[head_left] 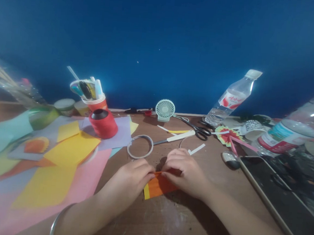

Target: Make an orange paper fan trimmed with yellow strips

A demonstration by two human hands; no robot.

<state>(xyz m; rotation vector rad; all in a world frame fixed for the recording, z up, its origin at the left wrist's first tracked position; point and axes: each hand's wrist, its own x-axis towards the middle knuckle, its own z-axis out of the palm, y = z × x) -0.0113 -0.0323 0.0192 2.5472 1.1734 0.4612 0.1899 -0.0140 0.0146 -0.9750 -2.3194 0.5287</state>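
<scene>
An orange sheet of paper (pixel 159 185) with a yellow strip along its left side lies low over the brown table (pixel 160 219). My left hand (pixel 134 179) pinches its upper edge near the left corner, thumb and fingers together. Close beside it, my right hand (pixel 182 170) pinches the same edge farther right and covers that end of the sheet. The edge between the fingertips looks narrowly folded, though the fingers hide part of it. Just beyond my left hand lies a roll of clear tape (pixel 140 147).
Coloured paper sheets (pixel 73 149) spread across the left, beside a red thread spool (pixel 103 123) and a pen cup (pixel 97 102). A white-handled knife (pixel 181 136), black scissors (pixel 200 132) and a small fan (pixel 165 110) lie beyond my hands. Bottles (pixel 231 98) and a phone (pixel 278 196) occupy the right.
</scene>
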